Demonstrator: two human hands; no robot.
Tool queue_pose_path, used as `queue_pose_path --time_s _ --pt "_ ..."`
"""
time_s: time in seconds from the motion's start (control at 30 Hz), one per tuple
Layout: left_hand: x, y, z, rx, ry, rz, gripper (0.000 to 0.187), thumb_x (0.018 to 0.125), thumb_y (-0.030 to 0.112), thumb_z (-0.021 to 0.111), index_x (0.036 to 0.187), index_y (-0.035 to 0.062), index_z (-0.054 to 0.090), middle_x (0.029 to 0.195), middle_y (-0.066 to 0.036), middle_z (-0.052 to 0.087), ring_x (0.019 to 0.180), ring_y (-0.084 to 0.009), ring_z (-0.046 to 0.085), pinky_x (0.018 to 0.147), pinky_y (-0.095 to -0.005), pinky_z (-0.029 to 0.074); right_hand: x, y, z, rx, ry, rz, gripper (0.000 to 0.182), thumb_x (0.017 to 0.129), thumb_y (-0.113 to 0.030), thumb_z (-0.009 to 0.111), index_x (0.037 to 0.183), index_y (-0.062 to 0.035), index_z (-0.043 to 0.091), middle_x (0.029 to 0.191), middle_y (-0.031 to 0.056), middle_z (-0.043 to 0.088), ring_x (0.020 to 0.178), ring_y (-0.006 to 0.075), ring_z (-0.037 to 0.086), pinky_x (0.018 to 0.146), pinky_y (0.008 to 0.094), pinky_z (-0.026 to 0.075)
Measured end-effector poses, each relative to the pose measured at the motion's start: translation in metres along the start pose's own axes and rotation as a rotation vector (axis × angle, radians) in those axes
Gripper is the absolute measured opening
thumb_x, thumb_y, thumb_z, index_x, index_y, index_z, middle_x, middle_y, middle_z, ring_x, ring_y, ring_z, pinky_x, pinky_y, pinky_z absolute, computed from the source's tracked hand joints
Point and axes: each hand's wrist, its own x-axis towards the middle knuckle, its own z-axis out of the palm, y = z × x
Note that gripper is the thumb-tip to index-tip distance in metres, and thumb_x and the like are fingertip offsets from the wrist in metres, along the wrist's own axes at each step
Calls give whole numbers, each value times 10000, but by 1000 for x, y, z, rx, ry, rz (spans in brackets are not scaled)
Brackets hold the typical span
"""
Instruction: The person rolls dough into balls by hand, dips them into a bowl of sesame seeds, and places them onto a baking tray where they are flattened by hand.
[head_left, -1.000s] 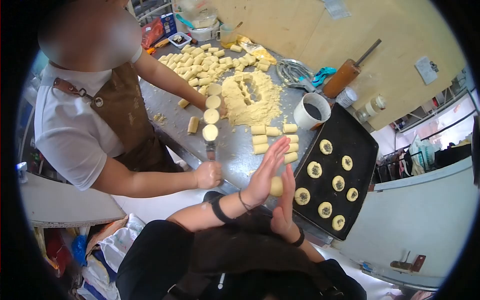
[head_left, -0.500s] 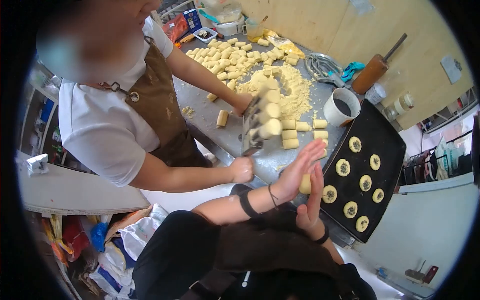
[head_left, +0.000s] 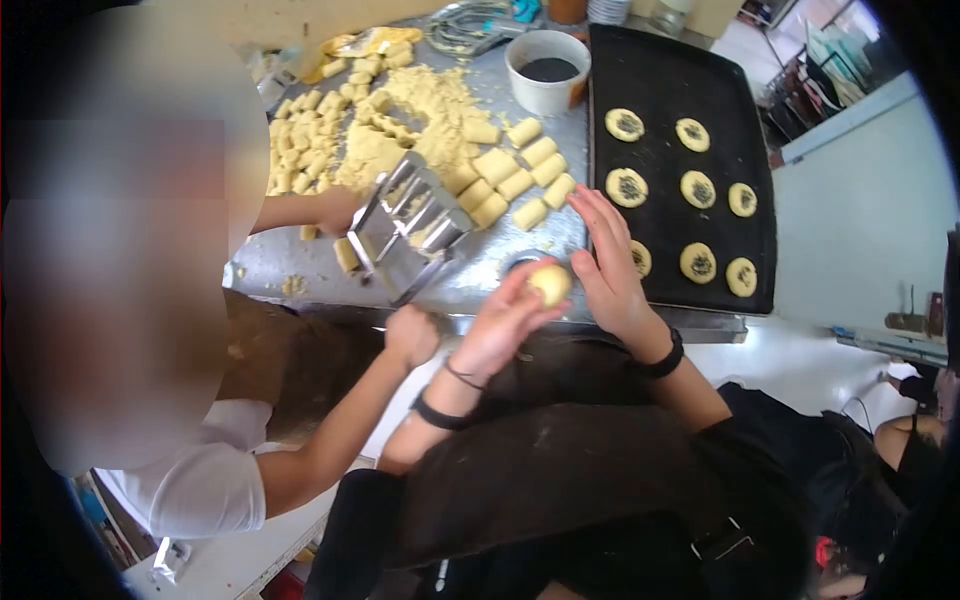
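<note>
A round yellow dough ball (head_left: 550, 285) rests in the fingers of my left hand (head_left: 508, 318), over the front edge of the metal table (head_left: 350, 285). My right hand (head_left: 612, 275) is beside it, fingers spread and holding nothing, at the near left edge of the black tray (head_left: 740, 90). On the tray lie several flat dough rounds (head_left: 697, 189) with dark seeds in their middles. Short dough cylinders (head_left: 540, 152) sit in a group beyond my hands. A white tub (head_left: 548, 72) of dark seeds stands left of the tray's far part.
To the left a co-worker's hand (head_left: 340, 208) grips a metal cutter frame (head_left: 410, 225); the other fist (head_left: 413, 335) is at the table edge. Loose yellow dough (head_left: 430, 110) and many cut pieces cover the table's far left. Metal tools (head_left: 468, 28) lie at the back.
The view has turned toward the tray. My palms, earlier facing each other around the dough, are now apart, with the dough in my left fingers. The co-worker's cutter is lower, near the table.
</note>
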Motion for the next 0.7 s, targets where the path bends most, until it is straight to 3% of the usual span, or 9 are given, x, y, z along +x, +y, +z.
queue_pose_path --time_s 0.13,0.23,0.37,0.4,0.53,0.7 --pt "5 17 -30 616 202 277 479 905 41 601 1361 33 456 1251 -101 575 1061 -175 602 935 -304 481 -6 13 -11 73 98 97 473 936 -200 477 1361 6 450 1413 202 433 1329 340 381 1118 414 257" --pt "6 31 -49 1084 256 274 486 881 58 646 1339 48 482 1232 -95 591 1014 -165 615 891 -312 498 -12 20 -17 102 161 136 455 947 -198 460 1357 -2 472 1409 192 457 1323 324 409 1118 401 269" --pt "19 33 -45 1634 188 231 380 802 89 697 1169 105 597 1005 -131 648 890 -275 643 766 -363 521 -20 30 -17 122 172 157 455 962 -221 464 1357 3 464 1406 189 456 1326 316 400 1116 402 267" --pt "23 31 -37 1671 177 269 338 757 95 709 1084 114 622 880 -145 622 850 -335 615 723 -407 507 -21 30 -17 117 170 164 454 963 -224 466 1356 3 463 1404 189 457 1325 316 400 1115 402 268" --pt "48 6 -51 1844 31 417 312 735 99 702 1038 112 627 829 -129 594 813 -333 603 715 -428 505 -19 27 -14 137 174 156 440 954 -205 479 1339 7 469 1379 192 470 1309 317 413 1108 403 275" --pt "74 -22 -67 2070 -3 326 252 792 150 650 1041 125 626 870 -118 606 843 -326 609 730 -413 525 -16 28 -14 95 169 137 435 912 -151 513 1314 11 482 1337 205 492 1264 339 452 1080 404 318"
